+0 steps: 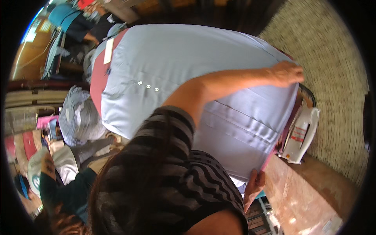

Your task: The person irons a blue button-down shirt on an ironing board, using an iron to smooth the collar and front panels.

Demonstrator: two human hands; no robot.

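A wide light blue-grey cloth (164, 51) lies over a board with a dark red cover (96, 86). Creases run across its right part, and three small white marks show left of the middle. My left arm reaches over it, and my left hand (288, 73) is closed at the cloth's far right edge. At the near right corner, my right hand (255, 185) grips the cloth's edge between thumb and fingers. A white iron (300, 135) stands beside the board's right end, between and beyond my hands.
A wooden surface (301, 196) lies below the iron. Woven matting (325, 58) covers the right side. A bundle of grey-blue cloth (78, 115) sits left of the board. People are nearby: one in dark green (62, 192) at lower left, another in teal (64, 16) at upper left.
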